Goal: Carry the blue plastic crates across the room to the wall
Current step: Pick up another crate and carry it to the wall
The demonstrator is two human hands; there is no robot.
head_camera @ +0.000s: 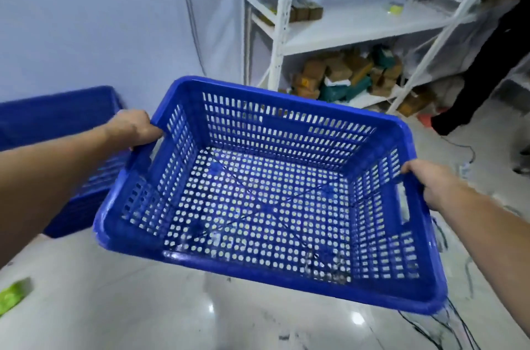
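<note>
both hands, left [133, 127] and right [430, 186], grip the tilted blue crate's [266, 200] short ends, long axis left-right.

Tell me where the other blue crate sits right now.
Head view, left side: the second crate rests on the floor against the wall, behind the left hand.

My left grip [134, 127] and right grip [430, 183] clasp opposite rims of an empty blue crate [266, 200], held tilted above the floor [114, 306]. A second crate [66, 131] sits beyond my left grip; shelving [329, 25] ahead.
</note>
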